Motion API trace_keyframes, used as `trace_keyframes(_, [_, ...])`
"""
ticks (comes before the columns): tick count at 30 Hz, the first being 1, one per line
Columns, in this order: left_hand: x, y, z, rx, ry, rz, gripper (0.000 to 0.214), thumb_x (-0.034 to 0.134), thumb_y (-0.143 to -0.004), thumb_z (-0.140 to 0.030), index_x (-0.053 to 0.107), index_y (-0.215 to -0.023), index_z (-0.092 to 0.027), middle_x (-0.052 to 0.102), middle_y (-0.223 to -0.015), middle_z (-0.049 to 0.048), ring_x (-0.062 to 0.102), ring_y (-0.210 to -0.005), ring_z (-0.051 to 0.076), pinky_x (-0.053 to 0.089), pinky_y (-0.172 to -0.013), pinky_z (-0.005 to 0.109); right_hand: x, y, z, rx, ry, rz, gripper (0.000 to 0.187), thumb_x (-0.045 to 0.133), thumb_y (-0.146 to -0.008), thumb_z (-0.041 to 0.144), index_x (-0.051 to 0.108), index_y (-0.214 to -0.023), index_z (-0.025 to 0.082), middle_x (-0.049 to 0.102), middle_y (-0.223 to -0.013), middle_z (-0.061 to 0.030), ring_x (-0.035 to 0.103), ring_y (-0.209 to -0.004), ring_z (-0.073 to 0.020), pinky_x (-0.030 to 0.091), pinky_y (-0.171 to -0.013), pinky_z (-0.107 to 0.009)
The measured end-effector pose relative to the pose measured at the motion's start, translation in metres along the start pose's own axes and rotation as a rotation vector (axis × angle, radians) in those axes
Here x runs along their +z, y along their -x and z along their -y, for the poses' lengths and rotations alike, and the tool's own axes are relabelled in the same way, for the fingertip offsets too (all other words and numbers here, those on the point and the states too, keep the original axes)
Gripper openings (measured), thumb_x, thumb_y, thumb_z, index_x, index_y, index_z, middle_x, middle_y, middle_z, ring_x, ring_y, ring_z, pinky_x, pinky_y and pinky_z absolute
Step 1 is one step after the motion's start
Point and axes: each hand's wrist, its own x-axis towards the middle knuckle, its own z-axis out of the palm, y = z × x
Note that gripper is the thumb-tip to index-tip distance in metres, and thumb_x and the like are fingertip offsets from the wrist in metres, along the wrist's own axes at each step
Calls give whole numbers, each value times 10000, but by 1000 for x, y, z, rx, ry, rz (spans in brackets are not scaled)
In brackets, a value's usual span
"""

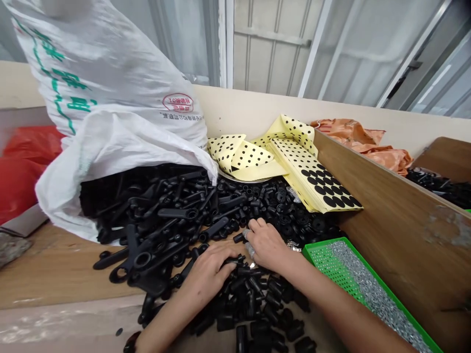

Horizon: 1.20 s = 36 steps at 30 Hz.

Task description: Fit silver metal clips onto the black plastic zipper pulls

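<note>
A heap of black plastic parts [176, 215] spills from a white woven sack [110, 108] onto the wooden table [51, 269]. My left hand [209, 274] lies palm down on the short black tubes, fingers curled around some of them. My right hand [267, 245] is just beside it, fingers bent and pinching a small black piece at the edge of the pile. Both hands touch the pile near its middle.
Yellow sheets with black round pads [312, 171] lie behind the pile. A green perforated tray [320, 257] with small metal pieces sits at the right. A wooden divider [386, 206] runs along the right; red bags [22, 162] lie at the left.
</note>
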Motion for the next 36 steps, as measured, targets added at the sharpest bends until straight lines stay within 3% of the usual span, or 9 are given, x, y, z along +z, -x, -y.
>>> trace_keyframes(7, [-11,-22,-5,-30,-116,56,202,458,-844,-157,620,-959,-192,669,-972,48,607,-923,180,457,-818,271,7,-4,-3,-87,51,10,163,495,-750,165,595,-878,164,536,-922,-78,400,-906,-233,328,-718,-358])
trace_keyframes(13, [3,-49,-11,-154,-294,166,169,459,-873,-152,613,-941,-144,653,-908,85,627,-813,207,491,-726,360,14,-7,-4,-83,98,-8,154,502,-758,188,593,-868,129,543,-938,-116,386,-937,-266,297,-773,-428])
trace_keyframes(17, [10,-52,-7,-180,-330,230,257,523,-867,-274,539,-1098,-163,581,-1097,67,597,-903,192,507,-755,386,18,-12,-1,-140,101,-4,196,560,-725,197,589,-910,140,555,-964,-102,382,-965,-268,249,-857,-477])
trace_keyframes(20, [7,-49,-6,-174,-310,225,203,526,-862,-251,573,-1030,-147,608,-1028,63,602,-877,191,498,-751,379,17,-14,-1,-178,94,-2,165,551,-753,204,582,-903,142,564,-930,-95,397,-949,-259,239,-870,-481])
trace_keyframes(22, [2,-47,-7,-169,-275,186,112,524,-838,-175,620,-880,-134,637,-898,67,609,-828,198,476,-736,355,17,-14,-1,-192,87,-9,148,515,-795,209,571,-915,143,558,-943,-100,404,-943,-255,235,-869,-481])
trace_keyframes(25, [-7,-41,-7,-158,-185,96,155,491,-757,-94,633,-769,-155,639,-789,70,604,-796,221,433,-710,321,15,-12,-4,-214,66,-22,138,455,-831,172,553,-926,148,552,-965,-103,412,-943,-244,231,-867,-460])
trace_keyframes(30, [-17,-29,-1,-143,64,6,193,485,-732,-151,632,-852,-186,638,-687,-5,596,-679,181,414,-616,254,5,-8,-9,-208,-22,-52,143,467,-780,98,514,-908,143,578,-908,-88,442,-900,-219,268,-815,-380])
trace_keyframes(36, [-11,-17,1,-116,393,-40,229,499,-757,-199,634,-940,-176,691,-804,-1,616,-728,167,458,-664,234,-7,7,-3,-227,-153,-69,148,437,-805,83,475,-910,180,575,-832,-18,491,-784,-153,314,-719,-271])
